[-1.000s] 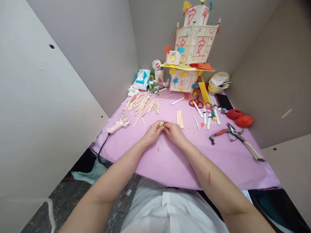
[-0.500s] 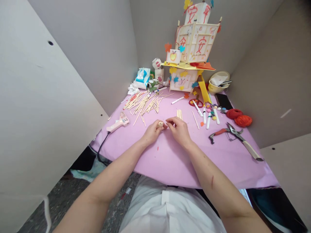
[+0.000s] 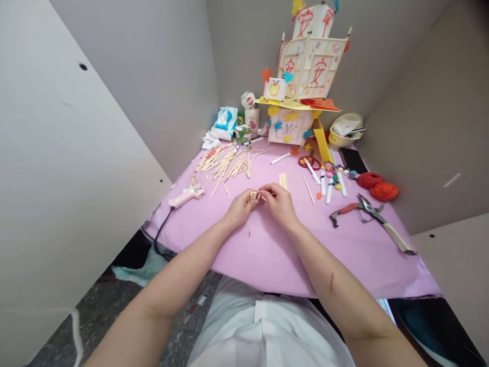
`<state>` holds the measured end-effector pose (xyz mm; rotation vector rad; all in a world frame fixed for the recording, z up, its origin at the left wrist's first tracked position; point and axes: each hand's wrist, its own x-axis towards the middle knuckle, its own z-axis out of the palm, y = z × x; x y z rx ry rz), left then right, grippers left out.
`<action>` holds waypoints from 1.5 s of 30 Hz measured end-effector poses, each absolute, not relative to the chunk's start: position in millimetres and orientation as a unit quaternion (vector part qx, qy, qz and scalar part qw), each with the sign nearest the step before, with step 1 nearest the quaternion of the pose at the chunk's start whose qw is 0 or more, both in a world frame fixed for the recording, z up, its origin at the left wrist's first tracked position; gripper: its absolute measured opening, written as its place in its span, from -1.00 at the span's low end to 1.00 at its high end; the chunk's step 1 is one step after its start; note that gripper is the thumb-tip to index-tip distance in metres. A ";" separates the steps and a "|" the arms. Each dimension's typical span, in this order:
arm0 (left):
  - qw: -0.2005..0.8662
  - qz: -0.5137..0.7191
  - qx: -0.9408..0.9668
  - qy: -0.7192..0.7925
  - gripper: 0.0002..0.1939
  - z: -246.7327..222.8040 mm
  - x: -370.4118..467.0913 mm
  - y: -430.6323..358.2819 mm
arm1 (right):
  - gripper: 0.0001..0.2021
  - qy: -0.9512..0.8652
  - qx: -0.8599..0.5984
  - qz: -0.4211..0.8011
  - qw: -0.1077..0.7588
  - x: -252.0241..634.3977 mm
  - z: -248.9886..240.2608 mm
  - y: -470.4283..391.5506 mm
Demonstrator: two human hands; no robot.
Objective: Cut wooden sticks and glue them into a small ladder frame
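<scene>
Several short wooden sticks (image 3: 253, 195) are bunched in my left hand (image 3: 241, 206), whose fingers close round them with the ends showing. My right hand (image 3: 280, 204) meets it from the right, thumb and forefinger pinched together at the sticks; what lies between those fingertips is too small to make out. Just beyond my right hand, a row of wooden sticks (image 3: 283, 180) lies side by side on the pink tablecloth (image 3: 263, 260). A loose pile of longer sticks (image 3: 225, 165) spreads behind my left hand.
A pink glue gun (image 3: 188, 193) lies to the left, its cord over the edge. Pruning shears (image 3: 376, 216), red yarn balls (image 3: 384, 191) and white markers (image 3: 329, 189) are on the right. A decorated paper lantern tower (image 3: 301, 86) stands at the back beside a yellow tub (image 3: 340, 141).
My right fingertips have moved slightly left, closing onto the sticks in my left hand. The whole view has shifted a little; the other things stay in place.
</scene>
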<state>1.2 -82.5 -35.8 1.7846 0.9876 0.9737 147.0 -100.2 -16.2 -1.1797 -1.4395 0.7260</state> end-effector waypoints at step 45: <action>0.685 0.479 0.447 0.317 -0.80 -20.7 11.2 -94.0 | -0.88 -0.536 -0.486 0.396 0.566 142.4 -19.5 -110.5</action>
